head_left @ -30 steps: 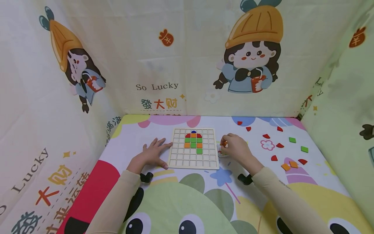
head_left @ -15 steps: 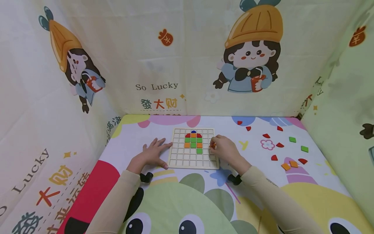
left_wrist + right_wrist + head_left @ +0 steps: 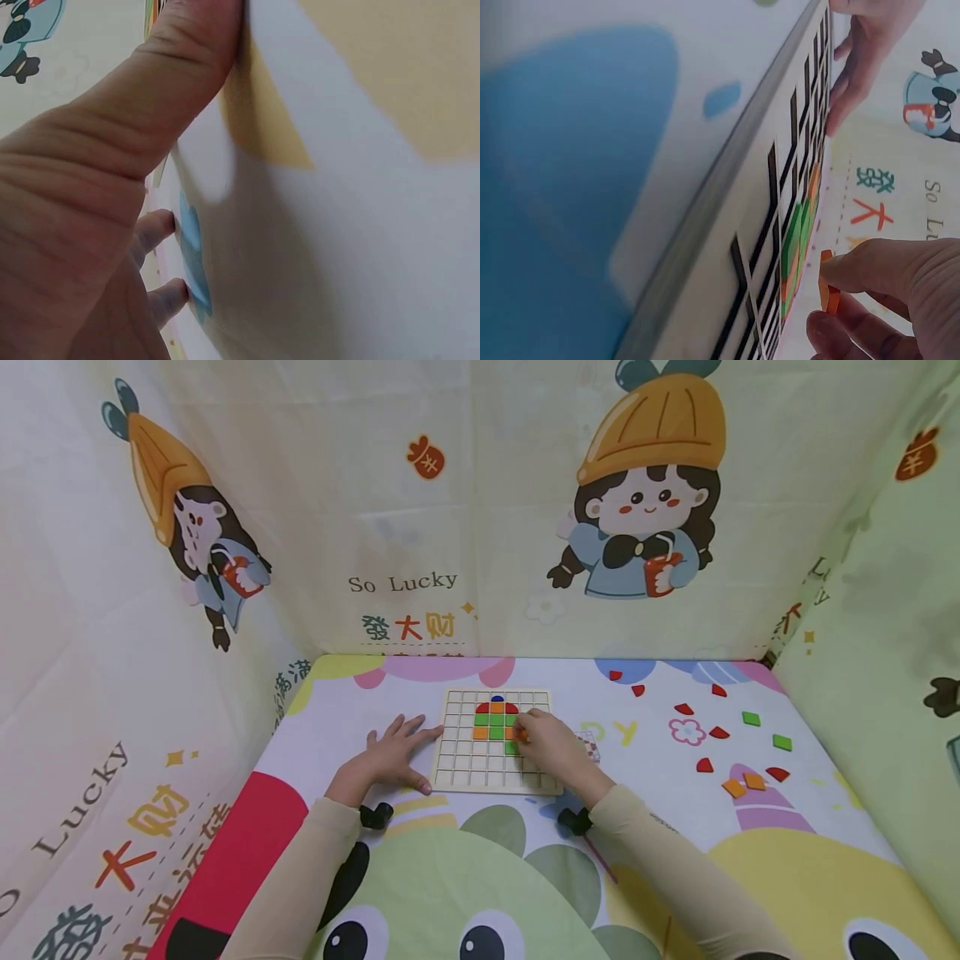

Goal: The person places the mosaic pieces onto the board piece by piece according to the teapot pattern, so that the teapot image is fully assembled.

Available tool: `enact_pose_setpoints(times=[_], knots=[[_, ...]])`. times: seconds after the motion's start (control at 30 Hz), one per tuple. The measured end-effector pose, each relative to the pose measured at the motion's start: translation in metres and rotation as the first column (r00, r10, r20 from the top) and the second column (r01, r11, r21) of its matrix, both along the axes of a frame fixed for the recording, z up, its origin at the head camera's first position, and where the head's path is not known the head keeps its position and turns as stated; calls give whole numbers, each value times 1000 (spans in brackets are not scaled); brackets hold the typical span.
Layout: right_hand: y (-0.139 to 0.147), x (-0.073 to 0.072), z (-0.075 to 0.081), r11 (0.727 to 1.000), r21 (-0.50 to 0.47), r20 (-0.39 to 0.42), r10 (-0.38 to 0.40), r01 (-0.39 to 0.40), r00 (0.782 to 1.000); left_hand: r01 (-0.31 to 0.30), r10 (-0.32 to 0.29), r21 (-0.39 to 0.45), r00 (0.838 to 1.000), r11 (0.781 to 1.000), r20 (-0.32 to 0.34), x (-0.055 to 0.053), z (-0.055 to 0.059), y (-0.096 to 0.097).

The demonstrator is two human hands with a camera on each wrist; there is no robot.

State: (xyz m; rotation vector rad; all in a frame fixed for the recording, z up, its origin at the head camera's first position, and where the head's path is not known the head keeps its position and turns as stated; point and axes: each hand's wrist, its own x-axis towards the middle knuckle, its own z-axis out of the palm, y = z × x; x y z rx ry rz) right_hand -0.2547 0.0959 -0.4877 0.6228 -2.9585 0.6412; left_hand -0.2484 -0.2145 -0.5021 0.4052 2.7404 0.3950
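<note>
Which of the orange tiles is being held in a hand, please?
The orange tile pinched by the right hand, above the board; the other orange tiles in view lie on the board or the table.

One board (image 3: 462, 762), eleven scattered pieces (image 3: 751, 718)

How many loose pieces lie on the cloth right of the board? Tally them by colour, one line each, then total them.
Red pieces: 7
Green pieces: 2
Orange pieces: 2
Total: 11
</note>
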Motion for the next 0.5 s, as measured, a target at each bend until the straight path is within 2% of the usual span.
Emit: enact_pose_setpoints(times=[0.23, 0.5], knots=[[-13, -3, -8, 997, -43, -50, 57, -59, 997, -7, 7, 4, 1000, 1000, 8, 0, 1, 0], [-27, -6, -17, 997, -70, 28, 30, -28, 999, 8, -8, -6, 1000, 1000, 10, -1, 1, 0]])
